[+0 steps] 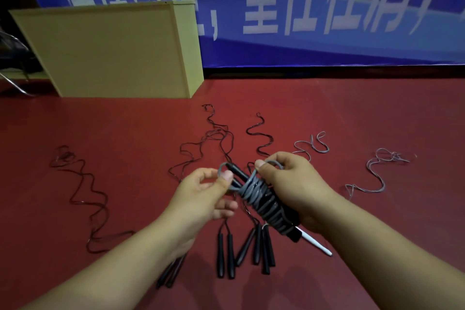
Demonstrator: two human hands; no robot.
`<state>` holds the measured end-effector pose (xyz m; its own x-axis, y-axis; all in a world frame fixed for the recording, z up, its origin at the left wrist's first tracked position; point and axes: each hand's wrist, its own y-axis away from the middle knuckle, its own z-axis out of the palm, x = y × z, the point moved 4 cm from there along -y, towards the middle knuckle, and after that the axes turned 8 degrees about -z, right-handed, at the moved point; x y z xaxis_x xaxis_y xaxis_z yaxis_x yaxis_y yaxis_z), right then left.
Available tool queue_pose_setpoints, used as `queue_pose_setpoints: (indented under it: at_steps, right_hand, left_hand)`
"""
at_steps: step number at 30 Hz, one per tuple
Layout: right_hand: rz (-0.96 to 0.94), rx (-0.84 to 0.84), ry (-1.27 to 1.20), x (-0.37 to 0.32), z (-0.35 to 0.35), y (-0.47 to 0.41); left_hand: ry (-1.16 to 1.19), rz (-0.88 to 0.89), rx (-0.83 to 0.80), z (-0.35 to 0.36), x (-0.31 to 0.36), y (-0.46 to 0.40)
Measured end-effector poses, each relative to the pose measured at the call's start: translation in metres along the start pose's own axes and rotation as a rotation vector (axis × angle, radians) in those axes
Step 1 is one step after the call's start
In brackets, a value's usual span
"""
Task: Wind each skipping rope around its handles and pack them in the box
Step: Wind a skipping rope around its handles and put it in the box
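Observation:
I hold a grey skipping rope (266,199) wound in many turns around its black handles, tilted from upper left to lower right above the red floor. My right hand (294,189) grips the bundle and pinches a grey loop at its top. My left hand (208,189) pinches another grey loop of the same rope at the upper left end. Several unwound ropes lie on the floor below: black handles (226,254) side by side, more handles (261,246) beside them, and their thin cords (214,138) trailing away.
A tan box (113,50) stands at the back left against a blue banner (327,7). A white handle (317,244) pokes out under my right wrist. Grey cords (372,178) lie at right, a dark cord (85,191) at left. A metal chair leg (12,83) is far left.

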<state>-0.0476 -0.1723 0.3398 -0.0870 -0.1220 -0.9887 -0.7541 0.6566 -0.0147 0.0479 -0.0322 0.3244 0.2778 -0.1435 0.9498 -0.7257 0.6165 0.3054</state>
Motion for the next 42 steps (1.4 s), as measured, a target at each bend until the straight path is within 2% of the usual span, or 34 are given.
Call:
queue_pose_setpoints:
  at_steps: [2, 4, 7, 10, 13, 18, 27, 29, 32, 37, 42]
  right_hand:
    - [-0.062, 0.141, 0.013, 0.0, -0.005, -0.004]
    - [-0.146, 0.262, 0.108, -0.002, -0.008, -0.005]
    - [-0.229, 0.305, 0.271, -0.005, -0.006, 0.004]
    - [-0.223, 0.241, 0.316, -0.005, 0.002, 0.01]
    - [-0.184, 0.165, 0.218, -0.002, 0.008, 0.012]
    - [-0.183, 0.07, 0.121, -0.003, 0.021, 0.016]
    - [-0.055, -0.144, -0.241, -0.004, 0.033, 0.02]
    - [-0.023, -0.224, -0.277, -0.008, 0.029, 0.018]
    - [0.008, -0.363, -0.266, -0.015, 0.024, 0.016]
    - [-0.005, -0.365, -0.286, -0.016, 0.018, 0.009]
    - [-0.074, -0.354, -0.162, -0.015, 0.017, 0.007]
  left_hand:
    - [-0.004, -0.055, 0.008, 0.003, 0.001, 0.003]
    - [-0.006, -0.115, -0.05, 0.011, -0.002, 0.007]
    - [-0.004, -0.16, -0.127, 0.022, -0.008, 0.01]
    - [-0.044, -0.148, -0.178, 0.023, -0.011, 0.01]
    - [-0.059, -0.136, -0.207, 0.02, -0.014, 0.007]
    - [-0.026, -0.098, -0.145, 0.015, -0.012, 0.003]
    - [0.025, 0.027, -0.088, 0.003, -0.006, -0.002]
    - [-0.012, 0.048, -0.115, 0.002, -0.001, -0.001]
    - [0.032, 0.055, -0.245, 0.009, 0.003, 0.005]
    - [0.023, 0.057, -0.328, 0.012, 0.014, 0.015]
    - [0.015, -0.008, -0.341, 0.013, 0.01, 0.016]
